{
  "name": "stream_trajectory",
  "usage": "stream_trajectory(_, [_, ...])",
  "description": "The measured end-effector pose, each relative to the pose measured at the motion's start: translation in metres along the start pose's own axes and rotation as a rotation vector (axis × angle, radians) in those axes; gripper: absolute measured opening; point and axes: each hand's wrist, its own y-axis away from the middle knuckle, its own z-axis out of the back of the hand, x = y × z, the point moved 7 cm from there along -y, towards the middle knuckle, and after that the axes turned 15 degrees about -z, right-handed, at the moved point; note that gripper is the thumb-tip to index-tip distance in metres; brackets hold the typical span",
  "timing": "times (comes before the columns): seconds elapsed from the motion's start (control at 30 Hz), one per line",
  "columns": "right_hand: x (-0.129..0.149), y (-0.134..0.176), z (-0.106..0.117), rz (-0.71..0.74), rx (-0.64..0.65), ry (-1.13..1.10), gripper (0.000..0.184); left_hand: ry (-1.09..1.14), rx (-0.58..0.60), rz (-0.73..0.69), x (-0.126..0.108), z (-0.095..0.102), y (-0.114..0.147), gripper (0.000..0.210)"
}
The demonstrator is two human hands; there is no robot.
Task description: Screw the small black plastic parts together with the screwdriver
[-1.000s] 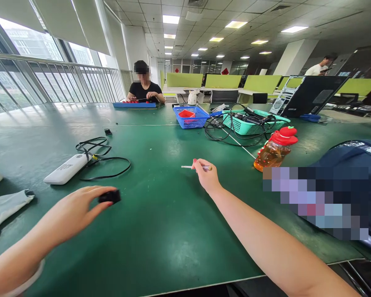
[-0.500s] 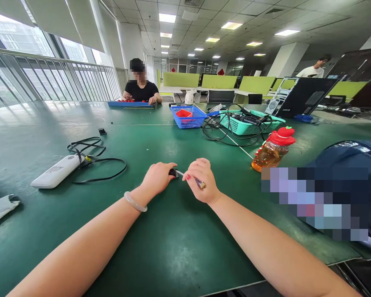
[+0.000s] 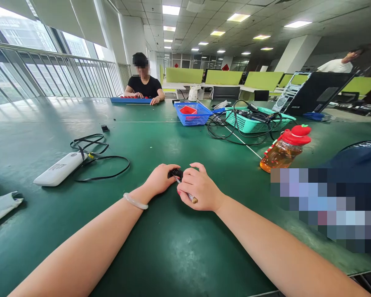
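Observation:
My left hand (image 3: 159, 179) is closed on a small black part (image 3: 175, 172), pinching it at the green table top. The part's exact kind is too small to make out. In my right hand (image 3: 200, 187) is a slim screwdriver (image 3: 191, 198), its handle end poking out below the fingers. The thin metal shaft slants up and left, its tip at the black part. My right fingers curl round the handle, and the index finger is raised. The two hands are close together, with the part between them.
A white power bank (image 3: 60, 169) with a black cord lies left. Beyond my hands stand a blue basket (image 3: 193, 119) and a green basket (image 3: 250, 126) of cables. A red-capped bottle (image 3: 282, 154) stands right. Across the table (image 3: 136, 140) sits a person (image 3: 145, 84) with a blue tray.
My right hand has turned and moved slightly left and down, so the screwdriver now slants more steeply against the black part. More of the part's dark face shows. The view has shifted slightly.

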Motion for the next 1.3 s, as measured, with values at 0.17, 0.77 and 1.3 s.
stream_trajectory(0.17, [0.006, 0.002, 0.003, 0.041, -0.024, 0.005, 0.018, -0.03, 0.011, -0.006, 0.001, -0.001, 0.001, 0.038])
stream_trajectory(0.77, [0.001, 0.001, 0.003, 0.006, -0.004, 0.013, 0.022, -0.039, 0.029, -0.011, 0.001, -0.002, 0.001, 0.041])
stream_trajectory(1.3, [0.006, 0.003, -0.011, 0.035, 0.149, 0.13, 0.018, -0.048, 0.015, -0.006, 0.003, -0.002, 0.003, 0.042])
